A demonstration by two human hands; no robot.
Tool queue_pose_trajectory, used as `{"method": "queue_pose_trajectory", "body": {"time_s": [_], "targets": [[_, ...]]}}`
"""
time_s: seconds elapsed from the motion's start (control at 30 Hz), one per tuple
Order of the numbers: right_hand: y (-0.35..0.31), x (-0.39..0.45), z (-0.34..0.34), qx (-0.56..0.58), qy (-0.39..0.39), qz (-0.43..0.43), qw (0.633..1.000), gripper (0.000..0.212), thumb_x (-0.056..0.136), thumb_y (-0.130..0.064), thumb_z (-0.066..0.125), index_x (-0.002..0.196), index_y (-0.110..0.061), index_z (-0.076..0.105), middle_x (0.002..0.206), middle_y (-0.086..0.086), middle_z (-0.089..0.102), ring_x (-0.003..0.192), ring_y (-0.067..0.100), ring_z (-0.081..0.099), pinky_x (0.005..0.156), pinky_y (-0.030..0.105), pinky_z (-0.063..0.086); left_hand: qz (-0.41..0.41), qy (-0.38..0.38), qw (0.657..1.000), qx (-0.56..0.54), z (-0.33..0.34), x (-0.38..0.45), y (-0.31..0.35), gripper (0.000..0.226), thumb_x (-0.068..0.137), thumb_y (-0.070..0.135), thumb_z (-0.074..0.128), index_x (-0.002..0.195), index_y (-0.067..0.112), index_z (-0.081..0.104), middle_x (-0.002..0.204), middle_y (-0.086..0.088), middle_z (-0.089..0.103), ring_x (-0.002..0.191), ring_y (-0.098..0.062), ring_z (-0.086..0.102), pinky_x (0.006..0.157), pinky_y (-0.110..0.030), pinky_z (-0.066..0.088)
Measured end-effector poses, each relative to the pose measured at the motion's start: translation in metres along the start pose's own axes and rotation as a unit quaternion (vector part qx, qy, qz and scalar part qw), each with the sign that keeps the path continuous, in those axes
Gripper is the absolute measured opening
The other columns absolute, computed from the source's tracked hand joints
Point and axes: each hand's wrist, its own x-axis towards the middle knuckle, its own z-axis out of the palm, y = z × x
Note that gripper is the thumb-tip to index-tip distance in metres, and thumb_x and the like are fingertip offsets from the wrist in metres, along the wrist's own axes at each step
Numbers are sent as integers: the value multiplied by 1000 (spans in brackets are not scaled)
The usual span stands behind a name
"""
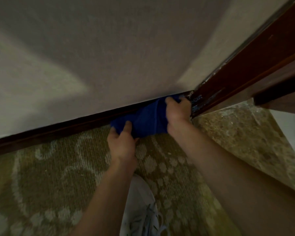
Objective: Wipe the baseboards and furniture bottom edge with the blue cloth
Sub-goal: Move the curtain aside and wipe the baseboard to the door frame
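Note:
A blue cloth (146,118) is pressed against the dark wooden baseboard (58,132) where the pale wall meets the carpet. My left hand (122,142) grips the cloth's lower left end. My right hand (177,109) holds its upper right end, close to the corner where the baseboard meets a dark wooden door frame (237,74). The stretch of baseboard behind the cloth is hidden.
Patterned olive carpet (58,184) covers the floor. A stone-like threshold (237,133) lies to the right, beyond the door frame. A white sneaker (141,206) stands on the carpet below my hands. The wall (109,48) fills the upper view.

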Motion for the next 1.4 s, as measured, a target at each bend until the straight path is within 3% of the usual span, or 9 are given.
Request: {"method": "queue_pose_trajectory", "body": {"time_s": [0.1,0.3,0.4,0.57,0.7,0.83,1.0,1.23,1.4], "targets": [[1,-23,10,-6,33,-18,999,32,91,-20,58,121,-9,54,122,11,61,110,29,59,93,34,49,11,48,999,-22,-1,-4,8,23,100,9,50,123,13,51,106,1,63,90,-13,63,81,-31,56],[21,-76,35,-54,-105,-101,988,20,91,-16,59,110,-9,57,97,1,58,94,18,58,84,25,47,61,191,980,-19,-35,5,10,40,99,10,47,139,9,46,125,-8,57,116,-22,58,101,-35,48],[16,-49,17,-72,-81,-116,987,22,89,-14,59,109,-6,61,103,7,64,98,24,62,83,26,48,66,133,989,10,-23,1,8,38,100,14,50,138,11,47,118,-1,56,109,-18,59,92,-30,47],[-7,13,-14,1,101,-15,995,27,88,-21,59,113,-10,63,112,13,67,100,30,64,91,43,55,-44,-31,998,28,35,-9,2,46,101,11,49,145,13,35,122,0,58,92,-14,61,73,-26,53],[-8,26,-15,15,135,-13,991,14,90,-18,58,98,-9,65,99,10,68,90,27,64,82,36,53,-93,-23,995,10,46,-4,5,60,101,10,51,154,17,23,150,-9,42,128,-28,50,92,-33,49],[4,2,-1,-27,124,-55,990,13,88,-17,61,99,-11,67,101,7,68,96,27,65,87,39,55,-62,-5,998,1,20,-1,2,50,101,11,51,148,14,37,139,-7,53,105,-22,61,83,-29,55],[9,0,5,-57,103,-73,990,24,87,-21,62,109,-10,65,111,11,69,101,28,65,91,43,54,-44,7,999,-7,12,-1,-9,49,101,15,50,149,18,36,138,0,53,107,-19,61,87,-32,55],[-11,32,-8,53,161,43,985,27,89,-17,58,112,-5,63,99,5,65,87,21,60,78,27,48,-94,-8,995,-20,46,0,3,65,99,11,54,154,19,21,152,-8,39,129,-27,49,88,-31,51],[-9,24,-12,187,94,151,966,47,84,-20,72,126,-6,57,113,0,60,94,19,58,91,35,48,-86,-46,995,18,34,-2,11,61,97,12,58,151,14,30,135,-9,53,111,-24,60,74,-26,54]]}}
